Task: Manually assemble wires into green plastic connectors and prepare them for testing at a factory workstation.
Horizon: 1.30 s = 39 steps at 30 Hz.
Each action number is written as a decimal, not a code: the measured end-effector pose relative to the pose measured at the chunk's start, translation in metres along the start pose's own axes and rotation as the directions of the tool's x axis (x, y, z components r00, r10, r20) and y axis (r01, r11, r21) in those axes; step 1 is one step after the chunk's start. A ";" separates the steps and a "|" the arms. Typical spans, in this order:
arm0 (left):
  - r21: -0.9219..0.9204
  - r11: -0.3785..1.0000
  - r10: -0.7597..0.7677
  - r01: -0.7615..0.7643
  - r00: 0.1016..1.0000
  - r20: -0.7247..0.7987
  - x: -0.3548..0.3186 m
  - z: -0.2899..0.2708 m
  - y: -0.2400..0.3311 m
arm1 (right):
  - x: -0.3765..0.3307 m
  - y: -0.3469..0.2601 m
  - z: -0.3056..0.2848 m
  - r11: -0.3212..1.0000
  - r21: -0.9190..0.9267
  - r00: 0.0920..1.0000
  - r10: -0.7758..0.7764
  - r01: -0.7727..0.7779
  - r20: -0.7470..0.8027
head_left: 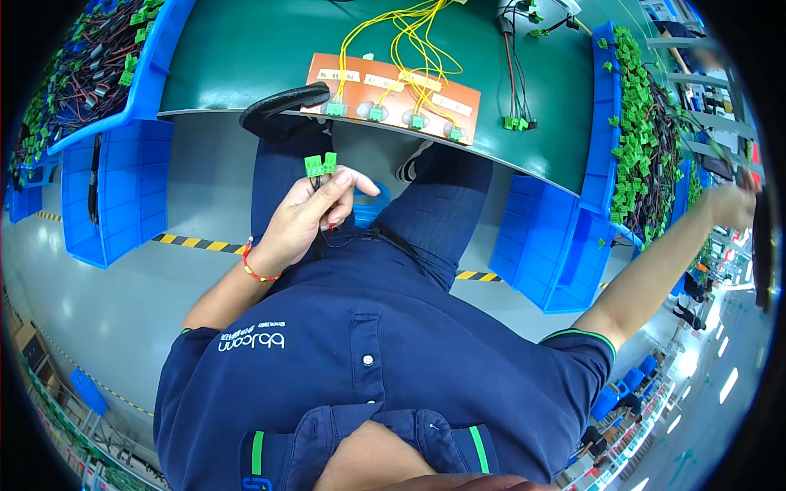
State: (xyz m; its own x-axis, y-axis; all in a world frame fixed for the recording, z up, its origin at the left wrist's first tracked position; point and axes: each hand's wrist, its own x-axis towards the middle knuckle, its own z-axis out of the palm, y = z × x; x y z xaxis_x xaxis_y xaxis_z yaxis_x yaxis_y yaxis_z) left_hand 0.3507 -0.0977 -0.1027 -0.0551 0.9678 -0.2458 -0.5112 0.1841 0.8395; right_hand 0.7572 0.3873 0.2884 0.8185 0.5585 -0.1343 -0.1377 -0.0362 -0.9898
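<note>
The left hand (315,211) is pinching two green connectors (314,167) near the bench (246,57); side by side, they are pointing toward it, the pair's long axis running left to right. The right hand (731,206) is reaching far out, too unclear to tell its grip. Writing (251,340) is marking the navy shirt (475,344) and white labels (453,105) on the orange board (401,105)

navy shirt (467,344), green-edged sleeves (580,353), red bracelet (250,263)

Green connectors (313,167), orange board (397,100)
</note>
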 end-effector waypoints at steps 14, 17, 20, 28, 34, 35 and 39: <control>0.173 0.983 0.045 -0.061 0.994 0.098 0.016 0.049 0.011 | -0.307 0.329 -0.168 0.582 0.446 -0.362 -0.262 0.680 0.895; 0.196 0.968 0.157 -0.158 0.987 0.019 0.013 0.048 0.003 | -0.333 0.370 -0.177 0.782 0.121 -0.270 0.062 0.611 0.961; 0.190 0.953 0.254 -0.235 0.964 -0.082 0.011 0.045 0.001 | -0.355 0.404 -0.183 0.547 0.331 -0.339 -0.091 0.769 0.936; 0.202 0.964 0.219 -0.175 0.950 -0.224 0.007 0.026 -0.019 | -0.359 0.421 -0.198 0.872 0.178 -0.456 0.057 0.456 0.888; -0.045 0.990 0.124 -0.130 0.985 -0.122 -0.001 0.025 -0.010 | -0.350 0.444 -0.198 0.907 -0.394 -0.526 0.264 -0.151 0.808; -0.108 0.988 0.100 -0.108 0.992 -0.077 0.000 0.023 -0.012 | -0.347 0.457 -0.199 0.810 -0.540 -0.566 0.340 -0.231 0.751; -0.128 0.990 0.061 -0.061 0.998 -0.005 -0.006 0.019 -0.008 | -0.351 0.470 -0.187 0.429 -0.652 -0.629 0.218 -0.625 0.746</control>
State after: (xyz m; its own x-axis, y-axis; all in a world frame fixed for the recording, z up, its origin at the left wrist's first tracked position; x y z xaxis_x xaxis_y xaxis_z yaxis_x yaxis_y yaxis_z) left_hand 0.3715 -0.1019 -0.0986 -0.0905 0.9763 -0.1965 -0.6126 0.1010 0.7839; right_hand 0.5090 0.0195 -0.1381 -0.9609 0.2595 -0.0961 -0.2073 -0.9052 -0.3711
